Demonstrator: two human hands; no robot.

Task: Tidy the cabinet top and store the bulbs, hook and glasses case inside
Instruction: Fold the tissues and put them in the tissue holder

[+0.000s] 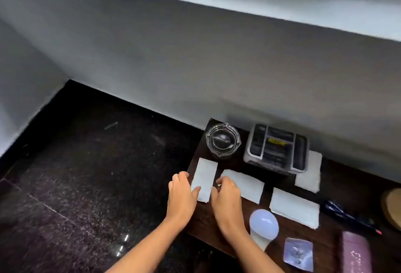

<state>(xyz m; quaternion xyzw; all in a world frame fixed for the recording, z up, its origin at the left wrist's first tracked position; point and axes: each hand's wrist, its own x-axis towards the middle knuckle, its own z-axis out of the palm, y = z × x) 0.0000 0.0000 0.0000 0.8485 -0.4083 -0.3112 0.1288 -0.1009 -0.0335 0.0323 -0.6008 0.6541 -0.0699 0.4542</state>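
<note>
A dark wooden cabinet top (347, 188) fills the lower right. On it lie several white paper pieces. My left hand (181, 196) and my right hand (226, 199) flank the leftmost paper piece (205, 178), fingertips touching its edges near the cabinet's left rim. A white bulb (263, 228) lies on its side just right of my right wrist. A clear packet with a hook (299, 254) sits beside the bulb. A pink glasses case (355, 255) lies at the bottom right, partly cut off.
A glass ashtray (223, 140) and a grey compartment tray (276, 149) stand at the back by the wall. More paper pieces (243, 186) (295, 207) (309, 172) lie around. A dark pen (349, 216) and a round tan object (392, 207) are at the right. Black floor lies left.
</note>
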